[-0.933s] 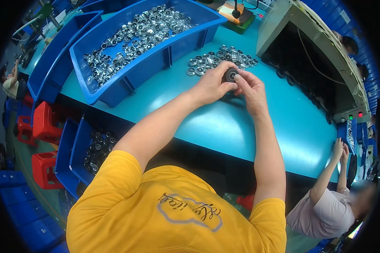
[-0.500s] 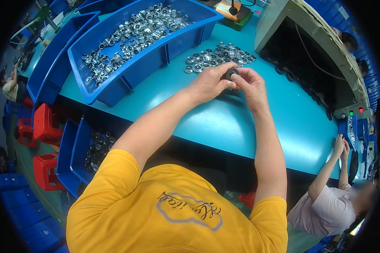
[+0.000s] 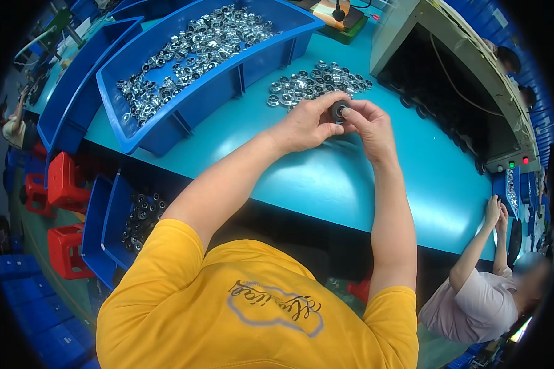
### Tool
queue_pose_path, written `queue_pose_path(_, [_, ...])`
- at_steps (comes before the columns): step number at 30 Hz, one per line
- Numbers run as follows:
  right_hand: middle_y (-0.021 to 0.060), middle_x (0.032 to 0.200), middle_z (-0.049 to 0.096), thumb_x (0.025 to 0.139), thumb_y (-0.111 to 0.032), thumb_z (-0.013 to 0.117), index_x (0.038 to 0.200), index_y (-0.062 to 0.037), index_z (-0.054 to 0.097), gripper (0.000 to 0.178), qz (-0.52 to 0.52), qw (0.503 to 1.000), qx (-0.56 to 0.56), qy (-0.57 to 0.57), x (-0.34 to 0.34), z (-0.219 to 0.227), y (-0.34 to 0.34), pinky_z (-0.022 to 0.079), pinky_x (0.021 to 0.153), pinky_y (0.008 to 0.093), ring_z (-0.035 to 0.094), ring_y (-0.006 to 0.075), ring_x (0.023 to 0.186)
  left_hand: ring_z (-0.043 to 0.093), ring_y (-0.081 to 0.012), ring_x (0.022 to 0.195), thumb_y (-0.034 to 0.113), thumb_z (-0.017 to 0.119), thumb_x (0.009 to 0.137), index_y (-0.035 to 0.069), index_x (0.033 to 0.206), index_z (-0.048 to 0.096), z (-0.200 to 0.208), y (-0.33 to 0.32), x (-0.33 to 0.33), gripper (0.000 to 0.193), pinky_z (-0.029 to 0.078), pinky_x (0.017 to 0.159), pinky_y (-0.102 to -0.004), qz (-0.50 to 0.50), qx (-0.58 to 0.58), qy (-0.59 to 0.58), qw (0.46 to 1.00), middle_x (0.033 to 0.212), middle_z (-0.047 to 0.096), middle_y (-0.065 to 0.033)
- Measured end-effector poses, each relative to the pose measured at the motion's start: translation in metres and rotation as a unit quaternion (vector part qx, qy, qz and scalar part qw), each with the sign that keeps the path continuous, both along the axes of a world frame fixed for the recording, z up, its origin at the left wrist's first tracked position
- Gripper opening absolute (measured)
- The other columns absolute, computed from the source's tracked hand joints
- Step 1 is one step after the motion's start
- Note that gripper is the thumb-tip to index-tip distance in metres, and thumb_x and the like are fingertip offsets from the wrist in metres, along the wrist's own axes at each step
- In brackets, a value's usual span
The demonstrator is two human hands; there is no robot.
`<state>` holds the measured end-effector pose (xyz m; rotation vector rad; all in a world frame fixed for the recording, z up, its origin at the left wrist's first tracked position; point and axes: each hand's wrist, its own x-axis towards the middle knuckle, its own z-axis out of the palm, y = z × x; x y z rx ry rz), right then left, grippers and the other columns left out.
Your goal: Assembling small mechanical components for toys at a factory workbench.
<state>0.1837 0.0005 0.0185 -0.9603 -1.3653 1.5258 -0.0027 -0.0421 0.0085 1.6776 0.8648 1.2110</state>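
Note:
Between my two hands, above the teal tabletop (image 3: pixel 277 178), is a small black wheel-like ring (image 3: pixel 339 110) with a lighter centre. My left hand (image 3: pixel 308 125) grips it from the left, its index finger over the top and its thumb below. From the other side my right hand (image 3: pixel 371 128) pinches it, the thumb against its face. Just beyond my hands a loose pile of shiny silver round parts (image 3: pixel 317 82) with dark centres lies on the table. Whatever lies behind the fingers is hidden.
A big blue bin (image 3: pixel 212 92) of similar silver parts stands at the left. On the right is a machine housing (image 3: pixel 511 141) with a dark opening and black rings along its front. Below left, a blue bin (image 3: pixel 108 230) holds dark rings. A co-worker (image 3: pixel 474 301) sits at right.
My hands have turned the black ring slightly, so its face shows a little differently. My left thumb has shifted slightly lower; both hands stay in nearly the same place.

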Motion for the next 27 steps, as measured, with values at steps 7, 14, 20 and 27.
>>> queue_pose_path(7, [0.0073,0.089,0.072,0.088,-0.012,0.076,0.108,0.0023,0.071,0.025,-0.026,0.995,0.074,-0.070,-0.005,0.001,-0.003,0.058,0.070,0.0262,0.067,0.0125,0.077,0.058,-0.0086,0.072,0.005,0.057,0.097,0.006,0.134,0.051,-0.001,0.004,-0.002,0.037,0.049,0.052,-0.0229,-0.005,-0.133,-0.062,0.989,0.087,0.061,-0.0044])
queue_pose_path(14, [0.0090,0.097,0.071,0.092,-0.014,0.073,0.112,0.0037,0.070,0.027,-0.020,0.999,0.020,-0.016,-0.006,-0.005,-0.002,0.060,0.072,0.0277,0.068,0.0126,0.080,0.061,-0.0100,0.077,0.002,0.060,0.094,0.008,0.134,0.051,0.008,0.006,-0.003,0.041,0.051,0.055,-0.0236,0.004,-0.157,-0.073,0.985,0.089,0.063,-0.0043])
queue_pose_path(20, [0.0085,0.098,0.071,0.092,-0.016,0.073,0.114,0.0041,0.069,0.030,-0.001,1.000,-0.004,0.028,-0.001,-0.013,0.006,0.060,0.072,0.0280,0.067,0.0121,0.080,0.065,-0.0112,0.085,-0.004,0.065,0.088,0.007,0.134,0.054,0.003,0.000,0.003,0.048,0.053,0.064,-0.0252,0.015,-0.103,-0.084,0.991,0.095,0.067,-0.0045])
queue_pose_path(27, [0.0086,0.095,0.072,0.090,-0.016,0.076,0.110,0.0021,0.070,0.028,-0.009,1.000,0.004,-0.008,-0.004,-0.008,0.002,0.059,0.072,0.0275,0.067,0.0129,0.079,0.065,-0.0109,0.091,-0.004,0.064,0.089,0.006,0.136,0.052,0.008,-0.001,0.000,0.049,0.054,0.068,-0.0263,0.026,-0.072,-0.003,0.997,0.103,0.067,-0.0046])
